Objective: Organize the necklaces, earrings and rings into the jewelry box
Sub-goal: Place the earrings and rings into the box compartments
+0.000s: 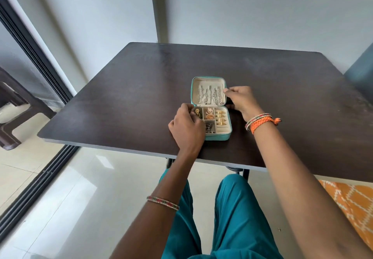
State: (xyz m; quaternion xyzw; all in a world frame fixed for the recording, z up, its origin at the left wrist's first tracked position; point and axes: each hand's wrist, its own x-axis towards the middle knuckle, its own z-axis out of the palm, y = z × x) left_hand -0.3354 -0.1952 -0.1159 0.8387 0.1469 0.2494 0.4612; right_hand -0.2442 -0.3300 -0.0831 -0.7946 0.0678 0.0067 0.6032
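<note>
Teal jewelry box (pixel 218 137) open — both hands on it, no writing legible.

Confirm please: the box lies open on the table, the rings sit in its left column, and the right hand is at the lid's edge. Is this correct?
Not quite. The head view shows the rings in the right column of the box, not the left. The rest holds: the box lies open on the table, and the right hand is at the edge of the lid.

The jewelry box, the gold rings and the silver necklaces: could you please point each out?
jewelry box (pixel 219 137): head view, teal front wall.
gold rings (pixel 220 117): head view, middle of the row.
silver necklaces (pixel 210 95): head view, chains in the lid.
</note>
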